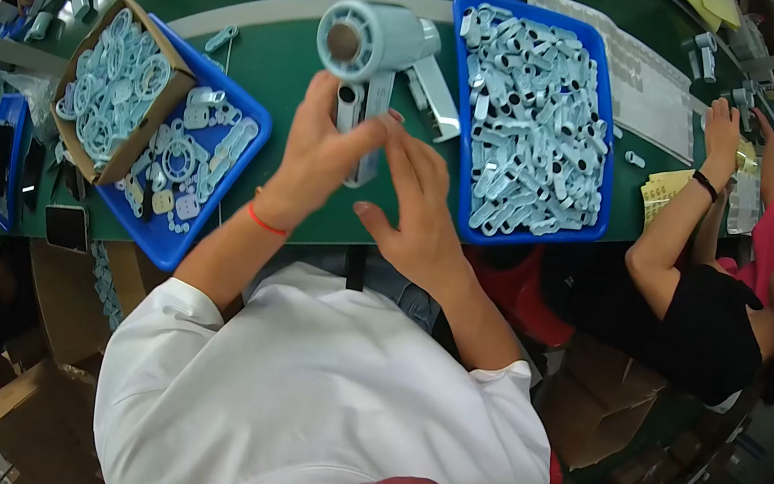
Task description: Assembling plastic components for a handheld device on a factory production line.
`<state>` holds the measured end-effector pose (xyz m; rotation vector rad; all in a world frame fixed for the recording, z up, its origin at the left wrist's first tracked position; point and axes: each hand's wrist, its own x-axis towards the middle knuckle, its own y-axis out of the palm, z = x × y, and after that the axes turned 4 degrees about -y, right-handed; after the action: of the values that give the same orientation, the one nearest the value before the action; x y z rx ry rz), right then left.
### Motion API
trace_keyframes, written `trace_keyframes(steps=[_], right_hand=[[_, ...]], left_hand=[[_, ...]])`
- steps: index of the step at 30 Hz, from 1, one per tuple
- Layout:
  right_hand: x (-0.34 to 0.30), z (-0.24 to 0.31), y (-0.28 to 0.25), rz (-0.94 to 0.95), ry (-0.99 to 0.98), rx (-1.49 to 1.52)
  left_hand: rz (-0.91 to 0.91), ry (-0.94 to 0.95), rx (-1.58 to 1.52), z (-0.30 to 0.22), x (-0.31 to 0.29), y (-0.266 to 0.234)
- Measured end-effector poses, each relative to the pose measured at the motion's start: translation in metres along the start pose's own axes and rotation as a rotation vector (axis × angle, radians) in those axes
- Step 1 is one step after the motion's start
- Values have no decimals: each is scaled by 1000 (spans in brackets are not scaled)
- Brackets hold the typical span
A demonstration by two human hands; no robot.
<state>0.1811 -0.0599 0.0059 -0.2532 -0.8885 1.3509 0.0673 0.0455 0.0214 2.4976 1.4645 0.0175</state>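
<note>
My left hand [315, 150] is closed round the handle of a light blue handheld fan [363, 41] and holds it upright over the green table. The fan's round head has a slotted ring with a brown centre. Beside the handle, my right hand [419, 197] has its fingers stretched out and its thumb apart. Its fingertips are close to my left thumb and the handle; whether they touch is hard to make out. Just behind, a second light blue fan body [435, 98] lies on the table, partly hidden by the held one.
To the right stands a blue tray [609, 181] heaped with small light blue parts. At left, a cardboard box [170, 96] of ring parts rests on another blue tray [260, 136]. A whitish sheet [649, 91] lies at the back right. A co-worker [713, 294] sits on the right.
</note>
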Motion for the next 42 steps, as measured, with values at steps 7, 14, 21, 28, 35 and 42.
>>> trace_keyframes(steps=[7, 14, 21, 28, 35, 42], right_hand=[[-8, -54, -66, -184, 196, -14], [-23, -82, -87, -242, 291, -161], [21, -98, -79, 29, 263, -479], [26, -104, -71, 73, 223, -505], [19, -102, -77, 145, 212, -490], [15, -100, -86, 153, 170, -652]], left_hand=[[-254, 154, 938, -30, 278, -85], [-452, 725, 1499, -4, 351, -21], [43, 419, 1610, 38, 393, 61], [-126, 243, 1334, -13, 313, 22], [-318, 163, 1540, -30, 140, -69], [-153, -45, 1709, -31, 98, -74]])
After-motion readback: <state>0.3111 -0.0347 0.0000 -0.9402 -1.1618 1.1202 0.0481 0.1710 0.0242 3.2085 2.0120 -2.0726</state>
